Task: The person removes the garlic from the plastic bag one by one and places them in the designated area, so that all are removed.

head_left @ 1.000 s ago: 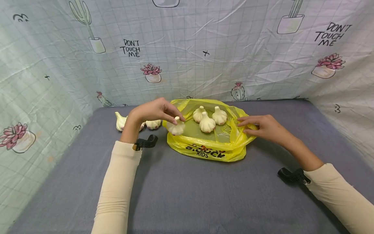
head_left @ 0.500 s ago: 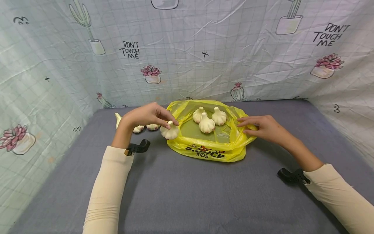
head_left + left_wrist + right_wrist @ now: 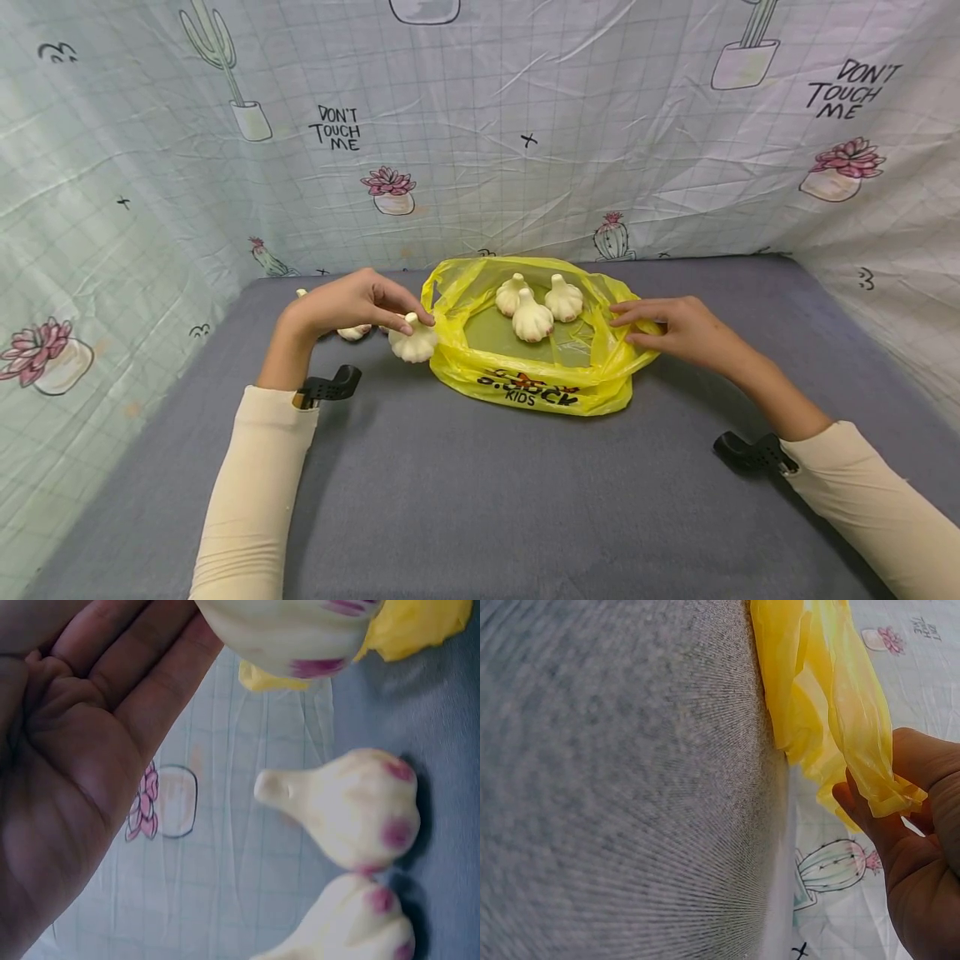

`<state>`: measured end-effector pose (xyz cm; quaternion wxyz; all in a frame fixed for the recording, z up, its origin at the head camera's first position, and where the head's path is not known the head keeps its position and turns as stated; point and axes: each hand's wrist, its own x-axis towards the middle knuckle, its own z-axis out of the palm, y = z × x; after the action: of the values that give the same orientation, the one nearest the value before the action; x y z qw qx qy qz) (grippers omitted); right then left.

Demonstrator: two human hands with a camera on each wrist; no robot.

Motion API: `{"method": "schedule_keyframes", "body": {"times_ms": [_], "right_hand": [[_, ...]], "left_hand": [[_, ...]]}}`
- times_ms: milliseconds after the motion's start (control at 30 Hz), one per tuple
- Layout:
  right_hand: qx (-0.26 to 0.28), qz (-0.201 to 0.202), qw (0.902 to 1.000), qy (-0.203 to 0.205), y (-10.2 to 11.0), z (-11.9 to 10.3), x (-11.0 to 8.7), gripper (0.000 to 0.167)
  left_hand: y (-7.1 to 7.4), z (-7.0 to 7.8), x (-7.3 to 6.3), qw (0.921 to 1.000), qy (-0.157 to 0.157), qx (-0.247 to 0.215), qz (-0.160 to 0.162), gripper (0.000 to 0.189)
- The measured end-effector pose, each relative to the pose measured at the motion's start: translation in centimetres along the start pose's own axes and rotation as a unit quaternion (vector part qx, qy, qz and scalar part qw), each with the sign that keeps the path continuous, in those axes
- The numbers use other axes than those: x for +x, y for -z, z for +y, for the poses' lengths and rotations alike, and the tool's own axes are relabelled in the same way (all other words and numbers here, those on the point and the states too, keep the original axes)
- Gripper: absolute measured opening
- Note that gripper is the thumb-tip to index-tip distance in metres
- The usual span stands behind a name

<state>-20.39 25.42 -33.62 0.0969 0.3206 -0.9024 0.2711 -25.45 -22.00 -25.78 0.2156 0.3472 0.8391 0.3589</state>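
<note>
Pinched at its neck by my left hand (image 3: pixel 348 304), a white garlic bulb (image 3: pixel 414 342) hangs just outside the left edge of a yellow plastic bag (image 3: pixel 456 373). The left wrist view shows this bulb's purple-marked base (image 3: pixel 292 634) close up. Inside the bag's wide mouth stand three garlic bulbs (image 3: pixel 532 321). My right hand (image 3: pixel 678 329) holds the bag's right rim; in the right wrist view, the gathered yellow plastic (image 3: pixel 862 727) runs between thumb and fingers. Partly hidden behind my left hand, other garlic bulbs (image 3: pixel 354 332) lie on the table.
A grey cloth covers the table (image 3: pixel 495 500). Right behind the bag rises a fabric backdrop (image 3: pixel 480 150) printed with cacti, and it continues along both sides. Each wrist carries a black camera mount (image 3: pixel 330 385).
My left hand, with the garlic bulb, has moved left and slightly nearer, from over the bag's left rim to outside it. The right hand and the bulbs in the bag stay put.
</note>
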Motion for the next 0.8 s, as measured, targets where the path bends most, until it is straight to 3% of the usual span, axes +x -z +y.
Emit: {"method": "schedule_keyframes", "body": {"times_ms": [233, 400, 800], "right_hand": [[0.003, 0.001, 1.0000, 0.009, 0.0, 0.0, -0.1, 0.026], [0.006, 0.004, 0.9998, 0.017, 0.0, 0.0, 0.0, 0.026], [0.007, 0.000, 0.9998, 0.017, 0.2, -0.2, 0.0, 0.026]], "left_hand": [[0.3, -0.7, -1.4, 0.9996, -0.011, -0.027, 0.002, 0.025], [0.3, -1.2, -2.0, 0.9999, -0.006, -0.012, 0.007, 0.025], [0.8, -4.4, -4.8, 0.9973, 0.027, -0.026, 0.063, 0.026]]}}
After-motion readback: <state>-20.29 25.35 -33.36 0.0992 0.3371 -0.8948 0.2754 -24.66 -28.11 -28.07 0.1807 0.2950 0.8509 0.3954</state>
